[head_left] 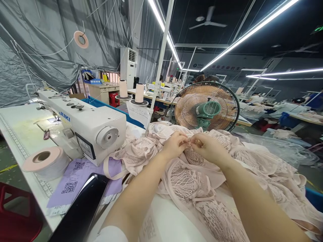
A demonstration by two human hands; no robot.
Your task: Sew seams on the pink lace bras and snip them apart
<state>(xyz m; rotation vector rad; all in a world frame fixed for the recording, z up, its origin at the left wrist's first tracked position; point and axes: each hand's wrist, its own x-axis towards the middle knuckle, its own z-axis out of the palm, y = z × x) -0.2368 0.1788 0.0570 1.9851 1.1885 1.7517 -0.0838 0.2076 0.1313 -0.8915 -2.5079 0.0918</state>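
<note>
My left hand [174, 145] and my right hand [209, 146] meet over a heap of pale pink lace fabric [202, 181] on the white table [17, 127]. Both hands pinch the same small bit of the lace between thumb and fingers, fingertips almost touching. The lace spreads out to the right and toward me under my forearms. A white JUKI sewing machine [83, 126] stands to the left of my hands.
A roll of pink tape [46, 161] lies at the table's left front. Purple papers with QR codes [75, 178] and a black phone [80, 208] lie near me. Two thread cones [131, 90] and an orange fan [205, 107] stand behind the lace. Other workers sit far right.
</note>
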